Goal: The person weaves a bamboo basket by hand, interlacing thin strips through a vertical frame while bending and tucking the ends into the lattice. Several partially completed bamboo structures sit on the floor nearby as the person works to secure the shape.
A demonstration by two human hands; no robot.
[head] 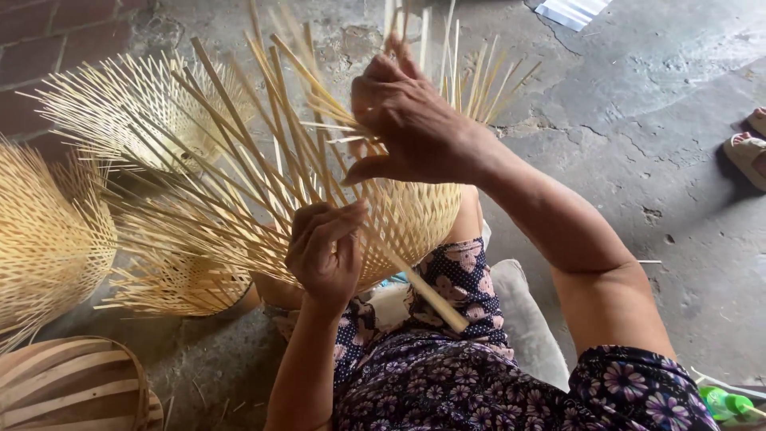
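A half-woven bamboo basket (pixel 415 219) rests on my lap, its loose pale strips fanning up and to the left. My right hand (pixel 407 120) is above it, fingers closed around a few upright strips near the top of the weave. Lower and to the left, my left hand (pixel 325 251) pinches strips at the near edge of the woven part. A thicker bamboo slat (pixel 435 303) sticks out beneath the basket toward my floral-patterned clothing.
Other unfinished bamboo baskets lie on the concrete floor at the left (pixel 48 231) and behind (pixel 136 112). A round wooden frame (pixel 72 387) sits bottom left. Sandals (pixel 746 148) are at the right edge, a green object (pixel 722 401) bottom right, a brick wall (pixel 48 40) top left.
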